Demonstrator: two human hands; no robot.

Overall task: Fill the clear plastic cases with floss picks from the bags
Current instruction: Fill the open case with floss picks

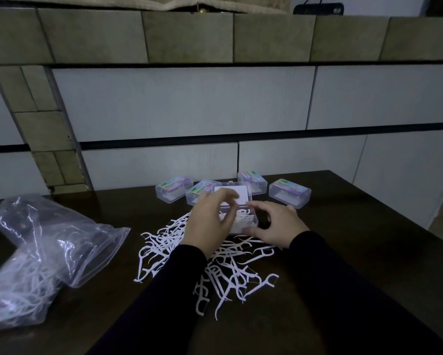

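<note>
An open clear case (pixel 243 222) stands on the dark table (pixel 348 242), its lid (pixel 237 188) raised at the back and white floss picks inside. My right hand (pixel 275 228) grips the case's right front corner. Over the case's left half hovers my left hand (pixel 209 222), its fingers bent down and blurred, so I cannot see whether it holds picks. A loose pile of floss picks (pixel 228 272) lies in front of the case, partly under my forearms. A clear bag (pixel 49 254) holding more picks lies at the left.
Several shut clear cases with coloured labels stand in a row behind the open one, among them the leftmost case (pixel 174 188) and the rightmost case (pixel 289 192). A tiled wall rises close behind the table. The table's right edge runs diagonally at the right.
</note>
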